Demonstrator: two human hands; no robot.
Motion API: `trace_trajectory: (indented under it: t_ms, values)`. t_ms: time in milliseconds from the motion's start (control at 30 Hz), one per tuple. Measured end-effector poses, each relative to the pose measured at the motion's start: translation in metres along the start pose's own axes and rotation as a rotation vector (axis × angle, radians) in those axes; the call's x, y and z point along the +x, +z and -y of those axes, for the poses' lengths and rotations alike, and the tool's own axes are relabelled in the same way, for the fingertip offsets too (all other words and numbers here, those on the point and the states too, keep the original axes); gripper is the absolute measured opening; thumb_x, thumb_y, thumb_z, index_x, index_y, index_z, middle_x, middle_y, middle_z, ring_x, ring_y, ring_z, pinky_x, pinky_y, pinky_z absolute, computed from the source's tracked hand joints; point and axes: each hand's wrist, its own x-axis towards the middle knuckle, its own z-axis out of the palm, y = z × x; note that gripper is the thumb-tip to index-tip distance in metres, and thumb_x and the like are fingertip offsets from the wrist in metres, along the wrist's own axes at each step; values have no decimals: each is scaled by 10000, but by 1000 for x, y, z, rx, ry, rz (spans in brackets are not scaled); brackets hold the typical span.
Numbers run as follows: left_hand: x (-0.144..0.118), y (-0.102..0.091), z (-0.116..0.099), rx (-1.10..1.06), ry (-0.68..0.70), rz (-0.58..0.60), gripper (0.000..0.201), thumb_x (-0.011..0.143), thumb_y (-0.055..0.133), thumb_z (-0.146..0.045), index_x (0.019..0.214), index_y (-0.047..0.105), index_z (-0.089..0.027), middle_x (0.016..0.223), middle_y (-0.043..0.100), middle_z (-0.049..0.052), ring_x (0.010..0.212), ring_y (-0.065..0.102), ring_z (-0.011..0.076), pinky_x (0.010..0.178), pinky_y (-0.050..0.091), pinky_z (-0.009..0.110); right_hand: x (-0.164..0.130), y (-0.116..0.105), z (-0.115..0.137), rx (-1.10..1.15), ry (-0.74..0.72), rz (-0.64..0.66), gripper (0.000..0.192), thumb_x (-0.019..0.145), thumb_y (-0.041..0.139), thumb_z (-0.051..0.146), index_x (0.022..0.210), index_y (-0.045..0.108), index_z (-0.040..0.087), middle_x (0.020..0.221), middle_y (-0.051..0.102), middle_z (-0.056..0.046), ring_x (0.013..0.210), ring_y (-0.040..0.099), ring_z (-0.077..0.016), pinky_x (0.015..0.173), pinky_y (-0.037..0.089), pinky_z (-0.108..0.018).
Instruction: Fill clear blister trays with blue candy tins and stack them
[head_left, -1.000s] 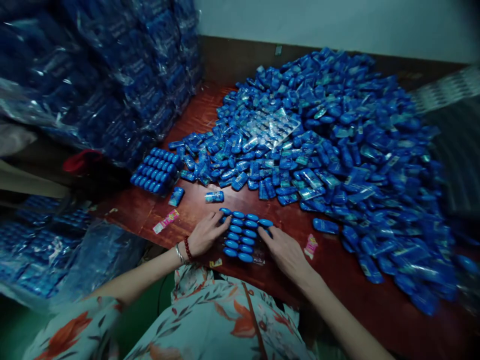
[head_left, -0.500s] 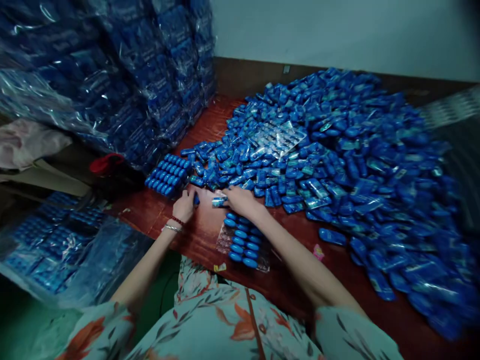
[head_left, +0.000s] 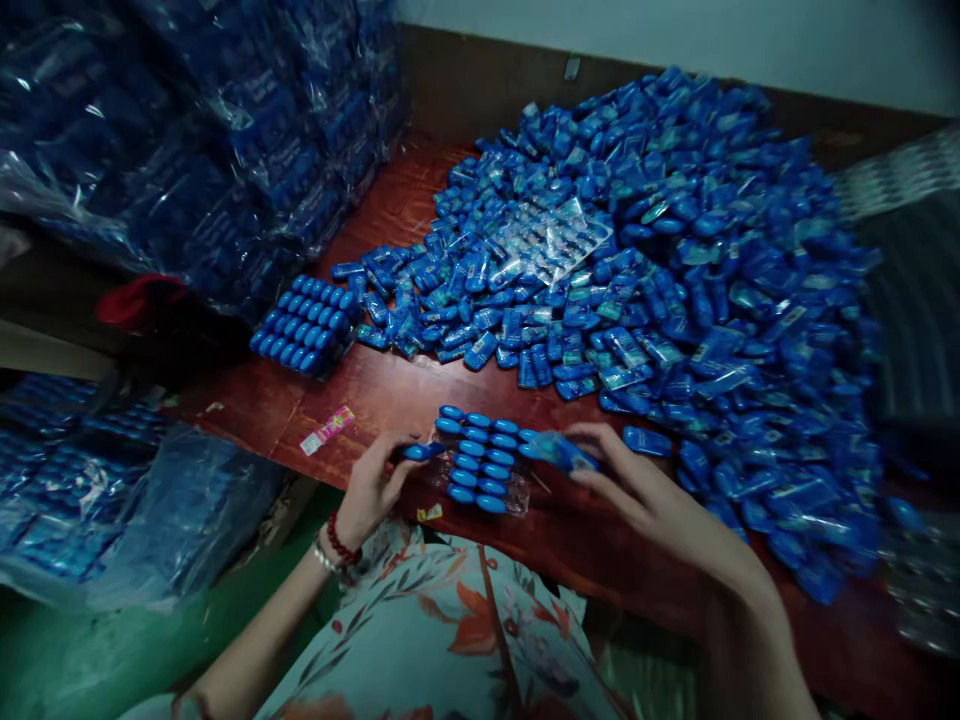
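Our left hand [head_left: 373, 483] is bent at the wrist, with the fingers curled up and in. It pinches one small blue packet [head_left: 422, 451] between thumb and fingertips, just left of the neat rows. A red bead bracelet [head_left: 339, 545] sits on that wrist.

Our right hand [head_left: 643, 492] reaches in from the right with the arm stretched long. Its fingers are partly closed on another blue packet [head_left: 559, 450], which looks blurry. It is held just above the desk [head_left: 390, 390], at the right edge of the rows.

Between our hands lies a small block of blue packets in rows [head_left: 478, 458], side by side on a clear plastic bag [head_left: 517, 497]. It sits near the front edge of the red-brown desk.

Farther back on the left is a second block of packets [head_left: 304, 325]. A huge loose pile of blue packets [head_left: 675, 270] covers the back and right of the desk. A pink sticker strip [head_left: 327, 429] lies on the desk to the left. Big clear bags full of packets [head_left: 187, 140] are stacked high on the left.
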Motion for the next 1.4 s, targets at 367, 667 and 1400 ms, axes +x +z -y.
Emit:
trace_trajectory:
  t_ms: [367, 667, 1400]
  values:
    - [23, 13, 16, 508, 531, 326, 222, 920, 315, -141, 1042, 499, -157, 862, 550, 66, 701, 546, 139, 598, 463, 230, -27, 104, -37, -201, 40, -436, 244, 908, 394, 223, 1126, 496, 177, 1002, 600, -96, 936, 567, -206, 826, 475, -348]
    - [40, 8, 3, 548, 457, 564, 141, 888, 389, -142, 942, 510, -191, 942, 545, 57, 745, 547, 137, 619, 463, 230, 1, 98, 3, -738, -96, -92, 361, 803, 335, -3, 961, 603, 180, 834, 589, -99, 778, 531, -225, 637, 460, -328]
    - [150, 42, 29, 481, 287, 50, 280, 894, 442, -331, 1010, 617, -145, 980, 572, 107, 918, 530, 209, 825, 455, 345, -57, 115, -88, -628, 421, -374, 212, 878, 374, 149, 845, 583, 167, 819, 645, -87, 758, 613, -192, 645, 444, -292]
